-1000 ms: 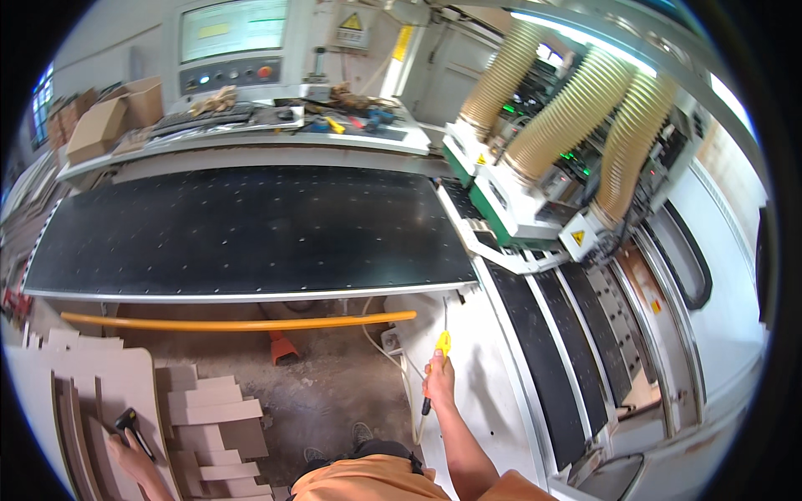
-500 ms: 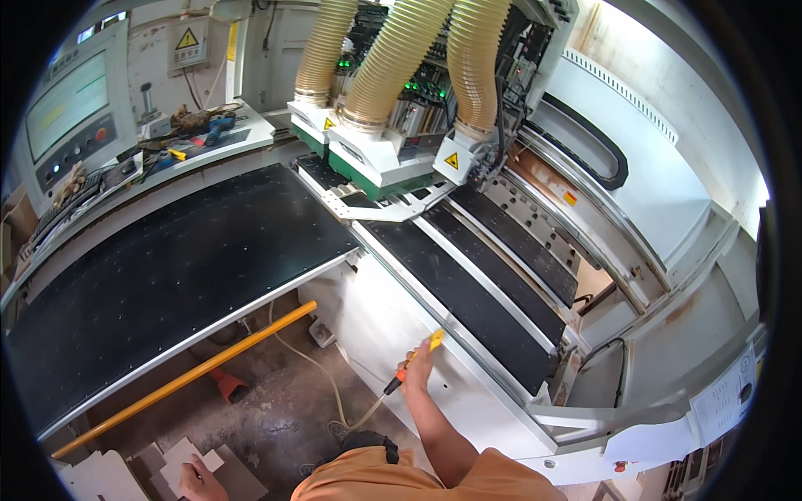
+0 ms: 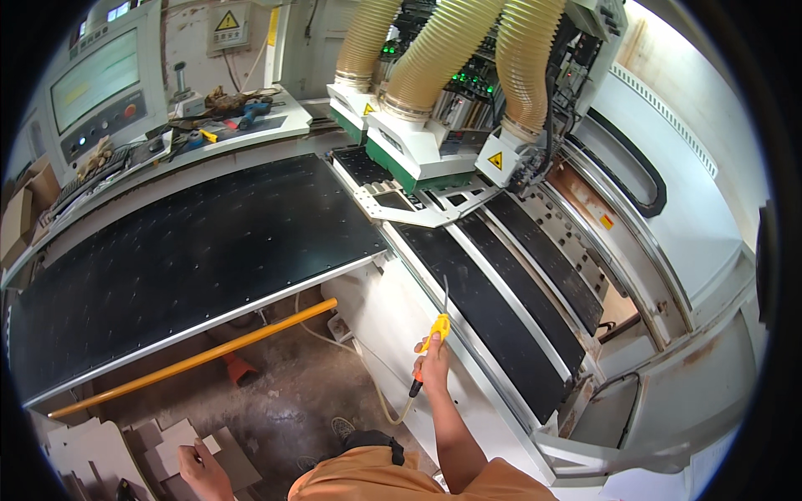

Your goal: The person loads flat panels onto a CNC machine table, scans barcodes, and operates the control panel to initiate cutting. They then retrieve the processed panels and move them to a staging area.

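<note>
My right hand (image 3: 432, 365) is closed around a yellow air blow gun (image 3: 435, 331) with a thin bent metal nozzle. Its tip reaches over the near edge of the machine's black bed (image 3: 483, 311). From the orange and black fitting below my grip, a pale hose (image 3: 387, 405) loops down toward the floor. At the lower left, my left hand (image 3: 203, 470) has its fingers curled, beside or over pale flat board pieces (image 3: 178, 440). Whether it grips one of them is hidden.
A machine head (image 3: 422, 154) with ribbed ducts stands over the bed's far end. The large black table (image 3: 200, 242) lies left, with a yellow bar (image 3: 200, 355) below its front edge. Tools (image 3: 253, 113) and a control screen (image 3: 96, 81) are at the back left.
The view has shifted, so the machine sits farther right. My right hand has raised the blow gun, and its nozzle now shows over the bed. The left hand stays near the boards.
</note>
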Motion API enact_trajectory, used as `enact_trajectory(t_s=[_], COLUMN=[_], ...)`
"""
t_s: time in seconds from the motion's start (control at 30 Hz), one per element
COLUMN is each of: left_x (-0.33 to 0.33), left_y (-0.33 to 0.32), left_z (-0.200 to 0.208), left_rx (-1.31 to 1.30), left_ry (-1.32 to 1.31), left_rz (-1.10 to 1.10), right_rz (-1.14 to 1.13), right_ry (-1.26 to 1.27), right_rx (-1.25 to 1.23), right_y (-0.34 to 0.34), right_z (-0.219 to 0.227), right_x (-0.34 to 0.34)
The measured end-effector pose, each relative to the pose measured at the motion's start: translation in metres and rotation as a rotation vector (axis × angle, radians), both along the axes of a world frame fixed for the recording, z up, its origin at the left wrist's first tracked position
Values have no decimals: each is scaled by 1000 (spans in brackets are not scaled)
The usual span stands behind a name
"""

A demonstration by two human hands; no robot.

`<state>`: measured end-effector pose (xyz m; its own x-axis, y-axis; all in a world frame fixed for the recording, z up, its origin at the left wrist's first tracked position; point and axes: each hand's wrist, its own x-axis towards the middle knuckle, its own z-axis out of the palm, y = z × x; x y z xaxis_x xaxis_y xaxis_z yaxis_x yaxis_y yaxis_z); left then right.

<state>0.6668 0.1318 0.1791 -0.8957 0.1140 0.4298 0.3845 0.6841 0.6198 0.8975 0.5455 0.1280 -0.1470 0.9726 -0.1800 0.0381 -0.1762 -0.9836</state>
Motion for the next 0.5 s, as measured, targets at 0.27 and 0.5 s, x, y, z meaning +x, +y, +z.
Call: enact_trajectory(t_s=[0.27,0.5], left_x=[19,32], left_y=[0,26], left_z=[-6,18], left_rx=[-31,-257], left_ry=[-54,-244], left_rz=[91,150], right_rz=[105,-27], right_ry=[-80,-7], right_rx=[-25,17], right_y=[29,72], right_z=[7,9], right_x=[-42,-65])
